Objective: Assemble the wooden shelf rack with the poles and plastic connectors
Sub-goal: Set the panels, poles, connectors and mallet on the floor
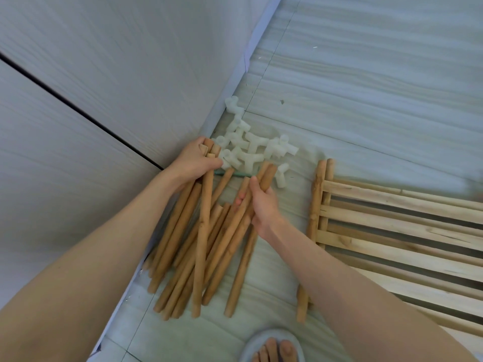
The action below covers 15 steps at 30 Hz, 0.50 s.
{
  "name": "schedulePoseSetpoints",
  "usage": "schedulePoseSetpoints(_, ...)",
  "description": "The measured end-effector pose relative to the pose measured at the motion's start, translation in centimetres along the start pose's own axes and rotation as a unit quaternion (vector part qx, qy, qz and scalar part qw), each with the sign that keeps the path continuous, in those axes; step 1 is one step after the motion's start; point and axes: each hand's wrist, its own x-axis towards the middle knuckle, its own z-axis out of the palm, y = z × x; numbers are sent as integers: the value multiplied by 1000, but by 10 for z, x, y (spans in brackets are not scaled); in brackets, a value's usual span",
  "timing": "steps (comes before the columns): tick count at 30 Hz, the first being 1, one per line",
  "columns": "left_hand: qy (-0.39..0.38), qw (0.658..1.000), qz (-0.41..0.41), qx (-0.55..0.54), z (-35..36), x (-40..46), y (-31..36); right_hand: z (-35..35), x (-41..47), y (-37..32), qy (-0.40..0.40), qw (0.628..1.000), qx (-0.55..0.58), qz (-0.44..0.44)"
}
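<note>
Several round wooden poles (198, 246) lie in a loose pile on the floor beside the wall. My left hand (194, 160) grips the far ends of a few poles at the pile's left side. My right hand (261, 205) grips two or three poles (269, 173) at the pile's right side. A heap of white plastic connectors (251, 147) lies just beyond the poles, near the wall's foot. Slatted wooden shelf panels (397, 231) lie stacked flat on the floor to the right.
A white panelled wall (104, 100) with a dark seam runs along the left. A thin green item (235, 174) lies between poles and connectors. My foot in a grey slipper (271, 348) is at the bottom. Pale tiled floor (366, 87) stretches beyond.
</note>
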Motion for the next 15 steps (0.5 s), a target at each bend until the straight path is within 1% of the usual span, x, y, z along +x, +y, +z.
schedulePoseSetpoints(4,11,999,7,31,8,0,7,-16,-3,3,62,998,23,18)
schedulePoseSetpoints(8,1,999,-9,35,9,1,12,-34,-3,6,142,989,28,24)
schedulePoseSetpoints(10,4,999,-9,30,9,0,16,-39,-4,9,164,986,34,19)
schedulePoseSetpoints(13,11,1000,-6,18,9,-1,24,-44,-6,8,153,985,75,35)
schedulePoseSetpoints(15,3,1000,-5,14,9,-3,32,-45,-7,8,121,981,142,61)
